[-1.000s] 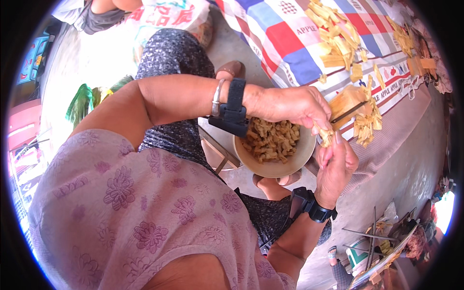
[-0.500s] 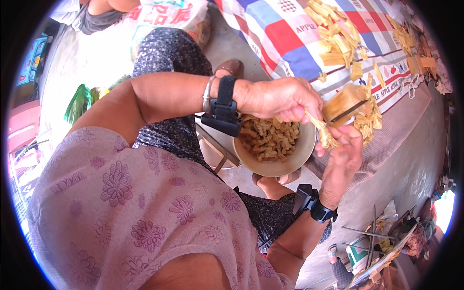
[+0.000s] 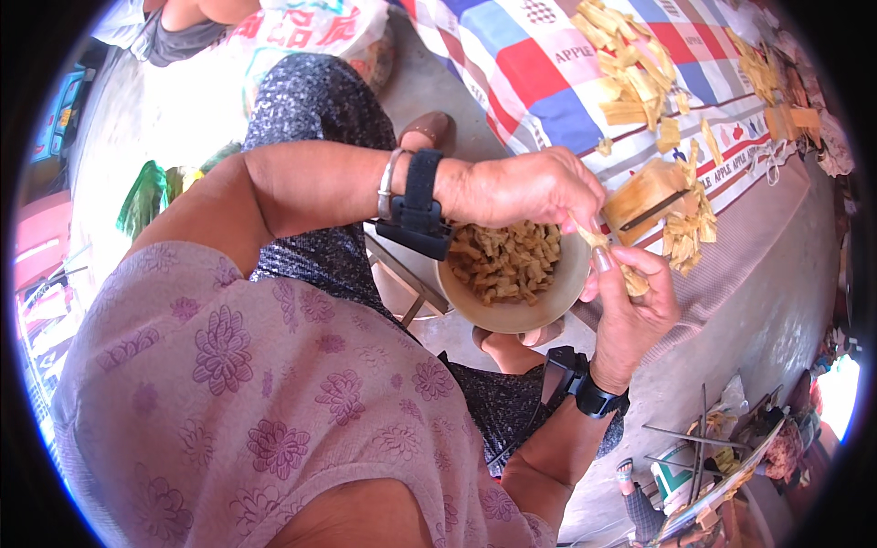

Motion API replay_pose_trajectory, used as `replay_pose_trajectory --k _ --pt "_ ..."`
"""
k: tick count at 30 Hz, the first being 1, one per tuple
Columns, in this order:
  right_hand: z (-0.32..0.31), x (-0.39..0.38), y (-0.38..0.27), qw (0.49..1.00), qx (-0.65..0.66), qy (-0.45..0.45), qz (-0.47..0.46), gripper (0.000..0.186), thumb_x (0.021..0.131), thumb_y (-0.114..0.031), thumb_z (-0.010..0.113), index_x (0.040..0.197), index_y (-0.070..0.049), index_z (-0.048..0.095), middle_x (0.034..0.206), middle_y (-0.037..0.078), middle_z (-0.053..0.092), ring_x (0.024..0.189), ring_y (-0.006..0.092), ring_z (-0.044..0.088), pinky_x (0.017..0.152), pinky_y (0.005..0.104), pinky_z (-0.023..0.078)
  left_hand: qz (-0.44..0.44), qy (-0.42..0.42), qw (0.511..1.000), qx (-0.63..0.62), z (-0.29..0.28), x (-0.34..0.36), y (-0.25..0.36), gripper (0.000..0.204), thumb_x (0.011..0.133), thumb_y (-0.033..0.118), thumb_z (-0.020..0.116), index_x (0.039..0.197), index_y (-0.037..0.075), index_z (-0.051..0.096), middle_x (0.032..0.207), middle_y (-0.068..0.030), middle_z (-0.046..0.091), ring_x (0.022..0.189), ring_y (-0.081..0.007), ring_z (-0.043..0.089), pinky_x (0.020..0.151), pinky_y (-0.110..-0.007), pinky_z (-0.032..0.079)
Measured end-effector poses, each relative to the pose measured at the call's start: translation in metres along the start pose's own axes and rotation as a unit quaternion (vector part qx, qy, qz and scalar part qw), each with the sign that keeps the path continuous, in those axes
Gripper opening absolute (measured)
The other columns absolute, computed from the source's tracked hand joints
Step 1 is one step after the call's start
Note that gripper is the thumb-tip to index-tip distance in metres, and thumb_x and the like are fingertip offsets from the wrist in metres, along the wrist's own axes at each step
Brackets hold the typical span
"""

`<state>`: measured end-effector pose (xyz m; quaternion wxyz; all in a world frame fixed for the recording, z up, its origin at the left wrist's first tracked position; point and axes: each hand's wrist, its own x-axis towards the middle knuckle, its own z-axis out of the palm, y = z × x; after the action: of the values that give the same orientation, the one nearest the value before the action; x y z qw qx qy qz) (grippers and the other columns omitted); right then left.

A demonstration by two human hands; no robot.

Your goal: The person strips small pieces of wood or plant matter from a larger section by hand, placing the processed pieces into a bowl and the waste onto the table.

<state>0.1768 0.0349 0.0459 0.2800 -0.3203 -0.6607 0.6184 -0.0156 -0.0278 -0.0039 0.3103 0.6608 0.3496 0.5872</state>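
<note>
My left hand (image 3: 525, 187) pinches one end of a pale yellow dried strip (image 3: 589, 235), fingers closed on it. My right hand (image 3: 632, 315) holds the strip's other end between thumb and fingers, where it looks twisted and bunched. Both hands are close together over the right rim of a round cream bowl (image 3: 512, 321). Inside the bowl lies a heap of short, twisted yellow-brown pieces (image 3: 507, 262). Just beyond the hands, a knife with a dark blade (image 3: 654, 209) rests on a wooden block (image 3: 639, 190), and more loose strips (image 3: 692, 224) lie beside the block.
A checked cloth (image 3: 548, 78) at the far right carries a pile of yellow strips (image 3: 635, 78). A wooden frame (image 3: 402, 274) stands left of the bowl. Bags (image 3: 365, 41) and another person's limbs (image 3: 196, 14) are at the top left. Clutter with rods (image 3: 702, 447) lies lower right.
My right hand has shifted slightly left and its thumb has come up close to my left fingertips. Less of the strip shows between the hands.
</note>
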Motion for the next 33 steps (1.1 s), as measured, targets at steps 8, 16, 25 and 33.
replay_pose_trajectory --k 8,16,25,33 --pt "-0.023 0.013 0.007 0.998 0.045 0.043 0.025 0.007 0.086 0.002 0.064 0.09 0.003 0.058 0.074 0.012 0.064 0.054 0.0105 0.056 0.05 0.0215 0.045 -0.371 0.001 0.915 -0.157 -0.023 0.02 0.015 0.022 0.089 0.021 0.065 0.08 0.001 0.066 0.061 0.0044 0.051 0.055 -0.0017 0.044 0.05 -0.02 0.033" --pt "-0.046 0.044 0.02 0.977 0.171 0.108 0.064 0.009 0.086 0.0 0.064 0.093 0.001 0.058 0.078 0.011 0.064 0.06 0.0113 0.054 0.057 0.0225 0.042 -0.325 0.028 0.945 -0.023 -0.026 0.056 -0.006 0.026 0.088 0.024 0.067 0.072 0.004 0.062 0.059 0.0034 0.053 0.053 -0.0041 0.047 0.051 -0.022 0.037" --pt "-0.051 0.061 0.046 0.987 0.081 0.122 0.073 0.01 0.085 0.003 0.063 0.094 0.002 0.059 0.077 0.012 0.065 0.055 0.0103 0.053 0.05 0.022 0.042 -0.344 -0.016 0.903 0.257 -0.016 0.069 -0.021 0.021 0.083 0.029 0.065 0.081 0.008 0.069 0.07 -0.0065 0.064 0.067 -0.0192 0.061 0.062 -0.036 0.047" --pt "-0.055 0.035 0.046 0.986 -0.111 0.125 0.014 0.008 0.082 0.001 0.067 0.088 0.0 0.061 0.075 0.001 0.062 0.066 0.006 0.057 0.059 0.0197 0.045 -0.325 -0.005 0.901 0.286 -0.02 0.047 -0.032 0.024 0.079 0.028 0.065 0.071 0.006 0.063 0.059 -0.0044 0.057 0.056 -0.014 0.053 0.059 -0.031 0.044"
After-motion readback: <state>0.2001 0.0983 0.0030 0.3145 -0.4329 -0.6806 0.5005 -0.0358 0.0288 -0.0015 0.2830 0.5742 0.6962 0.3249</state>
